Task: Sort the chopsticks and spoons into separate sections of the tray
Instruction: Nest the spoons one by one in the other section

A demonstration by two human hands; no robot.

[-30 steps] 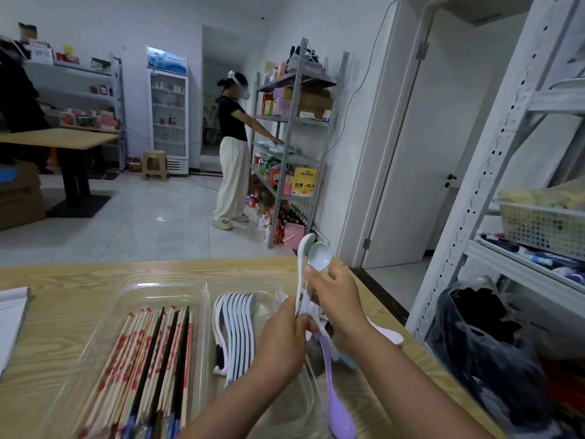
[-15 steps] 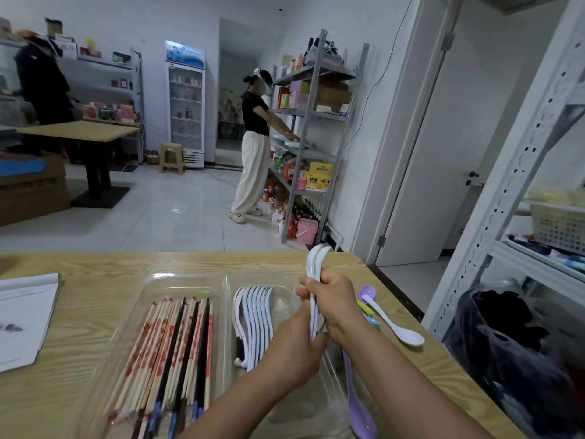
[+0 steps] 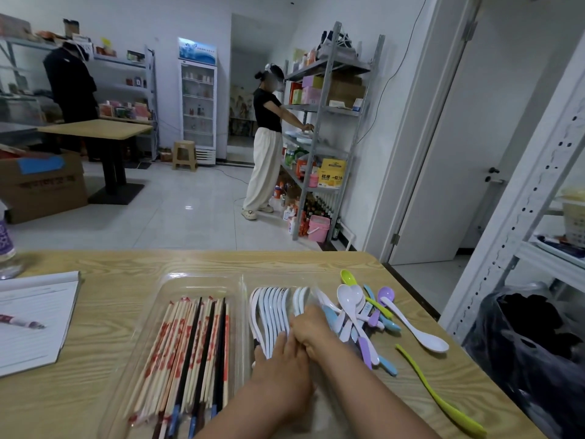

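A clear plastic tray (image 3: 202,277) lies on the wooden table. Its left section holds several chopsticks (image 3: 190,353), pale and dark. In its right section several white spoons (image 3: 269,304) stand on edge in a row. My right hand (image 3: 311,331) grips two more white spoons (image 3: 300,299) by their handles, set down just right of that row. My left hand (image 3: 278,353) rests with its fingers against the handles of the row. A pile of white, blue, purple and green spoons (image 3: 357,312) lies on the table to the right of the tray.
A single white spoon (image 3: 414,324) and a long green spoon (image 3: 440,397) lie near the table's right edge. A notebook with a pen (image 3: 31,318) sits at the left. A black bag (image 3: 531,343) and a metal rack (image 3: 522,201) stand to the right. Two people stand far behind.
Both hands have come down from above the table into the tray's right section, carrying the two white spoons down beside the row. The camera view has tilted down and left.
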